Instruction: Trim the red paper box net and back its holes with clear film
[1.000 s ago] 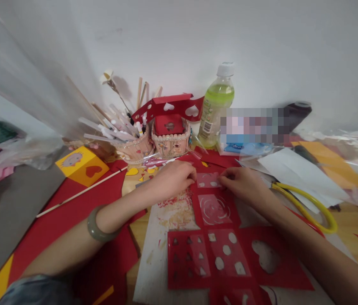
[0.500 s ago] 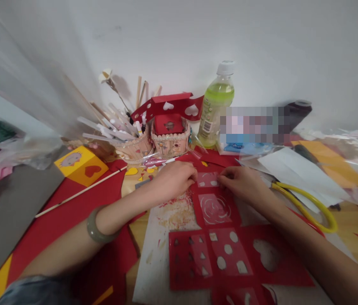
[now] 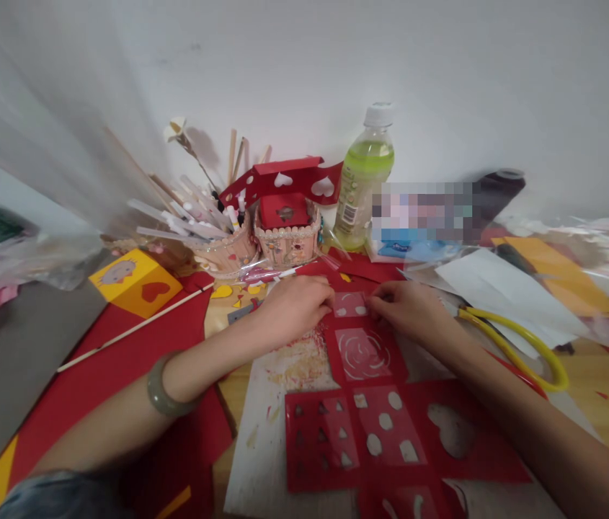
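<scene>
A red paper cutout [image 3: 390, 468] shaped like a cross lies on a worn white board [image 3: 261, 461], with hearts, dots, triangles and a swirl cut in it. Clear film squares cover several of its panels. At its far end is a small clear piece [image 3: 350, 304] over cut shapes. My left hand [image 3: 304, 299] is at the left edge of this piece, fingers curled and pressed together. On the right edge, my right hand [image 3: 398, 303] pinches with thumb and forefinger. What is between the fingers of either hand is too small to make out.
Behind my hands stand a green drink bottle [image 3: 363, 180], decorated pots [image 3: 289, 244] with pens, and a blue and white pack [image 3: 412, 244]. Yellow-handled scissors [image 3: 520, 353] lie right. A yellow box [image 3: 136, 282] and a thin stick [image 3: 136, 328] rest on red paper at left.
The whole view has shifted slightly. Both hands remain at the far panel in nearly the same pose.
</scene>
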A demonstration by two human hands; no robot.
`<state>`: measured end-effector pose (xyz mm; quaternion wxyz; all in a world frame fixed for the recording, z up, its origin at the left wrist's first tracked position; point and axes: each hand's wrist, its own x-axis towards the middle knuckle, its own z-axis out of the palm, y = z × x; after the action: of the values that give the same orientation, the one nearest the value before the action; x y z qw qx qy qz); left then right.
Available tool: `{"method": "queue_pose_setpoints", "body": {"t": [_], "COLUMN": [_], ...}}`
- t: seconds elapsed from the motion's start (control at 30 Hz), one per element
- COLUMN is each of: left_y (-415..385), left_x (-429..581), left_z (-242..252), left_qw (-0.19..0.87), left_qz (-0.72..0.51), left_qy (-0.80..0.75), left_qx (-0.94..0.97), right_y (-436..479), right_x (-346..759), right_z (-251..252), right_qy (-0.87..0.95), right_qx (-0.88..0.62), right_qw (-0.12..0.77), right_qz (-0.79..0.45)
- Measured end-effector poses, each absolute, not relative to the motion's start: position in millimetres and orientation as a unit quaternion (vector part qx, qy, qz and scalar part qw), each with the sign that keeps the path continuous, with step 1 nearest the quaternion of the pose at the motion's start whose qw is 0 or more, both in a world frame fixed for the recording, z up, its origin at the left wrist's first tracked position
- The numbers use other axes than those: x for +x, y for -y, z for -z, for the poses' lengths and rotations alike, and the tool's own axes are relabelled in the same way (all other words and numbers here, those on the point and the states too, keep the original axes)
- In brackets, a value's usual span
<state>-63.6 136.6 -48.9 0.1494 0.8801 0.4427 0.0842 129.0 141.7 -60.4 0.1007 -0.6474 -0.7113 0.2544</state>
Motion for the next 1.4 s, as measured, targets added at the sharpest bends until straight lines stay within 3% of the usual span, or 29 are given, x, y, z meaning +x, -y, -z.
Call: {"method": "queue_pose_setpoints", "body": {"t": [0.4,0.87,1.23,1.4], "left_y": [-134.6,-137.0,-135.2,-140.7], "left_x": [-61.9,-61.8,-67.8,-77.5], "left_z": [51.9,58.0,53.1,45.0], "left_qw": [0.118,0.035,0.022,0.075], "left_qz": [-0.079,-0.074,-0.043,-0.027], "left_qy": [-0.446,-0.375,-0.342,-0.318], "left_qx": [0.884,0.923,0.939,0.945], "right_y": [-144.4,-135.3,-122.8,-117.1], "right_x": [128.4,126.5,152.1,158.0], "right_z": [61.1,62.2,64.0,62.0], "right_qy": [0.725,0.768,0.897,0.906], "right_qx": [-0.648,-0.636,-0.44,-0.422], "right_qw": [0.078,0.036,0.013,0.022], "right_qz": [-0.22,-0.061,-0.025,-0.026]}}
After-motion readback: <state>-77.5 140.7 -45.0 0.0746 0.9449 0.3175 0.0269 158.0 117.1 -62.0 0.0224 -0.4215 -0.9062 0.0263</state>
